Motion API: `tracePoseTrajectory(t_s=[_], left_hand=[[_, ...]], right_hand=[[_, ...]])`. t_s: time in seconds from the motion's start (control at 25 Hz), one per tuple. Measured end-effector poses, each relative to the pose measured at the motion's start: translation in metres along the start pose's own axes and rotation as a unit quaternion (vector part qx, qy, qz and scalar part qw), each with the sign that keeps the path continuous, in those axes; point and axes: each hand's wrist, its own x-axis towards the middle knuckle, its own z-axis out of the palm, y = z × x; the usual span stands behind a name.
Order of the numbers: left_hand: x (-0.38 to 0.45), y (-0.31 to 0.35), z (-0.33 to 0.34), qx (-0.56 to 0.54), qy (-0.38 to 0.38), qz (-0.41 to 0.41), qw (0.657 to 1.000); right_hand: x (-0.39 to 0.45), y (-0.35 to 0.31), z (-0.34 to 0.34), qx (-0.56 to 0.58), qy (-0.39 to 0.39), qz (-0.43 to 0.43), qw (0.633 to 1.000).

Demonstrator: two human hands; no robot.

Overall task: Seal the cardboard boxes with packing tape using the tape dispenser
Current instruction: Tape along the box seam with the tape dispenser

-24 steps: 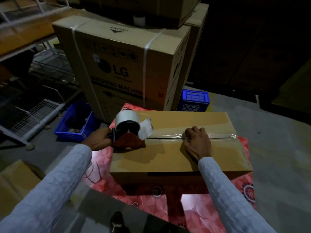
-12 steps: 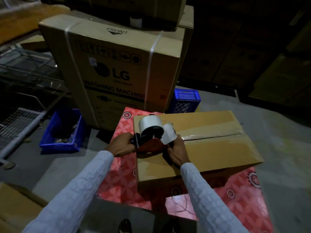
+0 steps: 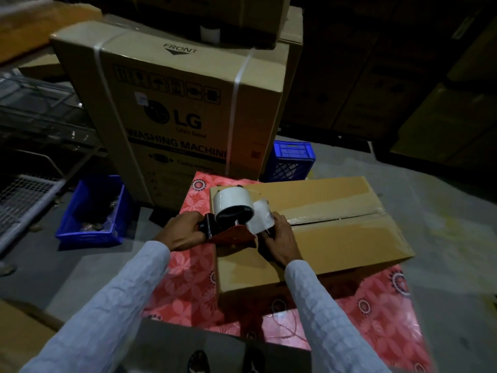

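Observation:
A brown cardboard box (image 3: 336,238) lies on a red flowered sheet (image 3: 196,286), with clear tape along its top seam. A tape dispenser (image 3: 234,219) with a red body and a white tape roll sits at the box's left end. My left hand (image 3: 183,232) grips the dispenser's black handle. My right hand (image 3: 279,238) rests on the box right beside the dispenser's front, its fingers curled at the loose white tape end; whether they pinch the tape is hard to make out.
A tall LG washing machine carton (image 3: 183,109) stands just behind the box. Blue crates sit at the left (image 3: 91,211) and behind (image 3: 291,162). A wire rack (image 3: 24,200) is at far left. More cartons fill the dark right background. Another cardboard piece (image 3: 21,332) lies bottom left.
My right hand slid left along the taped seam to the dispenser's front. The dispenser stayed at the box's left end, and my head moved so the box appears shifted right.

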Motion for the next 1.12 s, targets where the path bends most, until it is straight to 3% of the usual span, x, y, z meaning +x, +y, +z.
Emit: tracePoseTrajectory(t_s=[0.12, 0.32, 0.6, 0.92, 1.12], left_hand=[[-0.011, -0.017, -0.009, 0.007, 0.010, -0.029, 0.999], [-0.032, -0.029, -0.025, 0.017, 0.044, -0.053, 0.997], [-0.054, -0.044, -0.036, 0.019, 0.024, -0.101, 0.994], [-0.051, -0.059, -0.021, -0.028, 0.003, -0.119, 0.993], [-0.049, -0.077, -0.001, -0.059, 0.021, -0.131, 0.989]], right_hand=[[0.001, 0.002, 0.000, -0.058, -0.001, -0.047, 0.997], [0.001, 0.002, 0.000, -0.038, 0.000, -0.054, 0.998], [0.000, 0.007, -0.001, -0.040, 0.004, -0.081, 0.996], [0.003, -0.034, 0.026, -0.136, 0.014, -0.113, 0.984], [-0.015, -0.075, 0.066, -0.154, 0.051, -0.047, 0.986]])
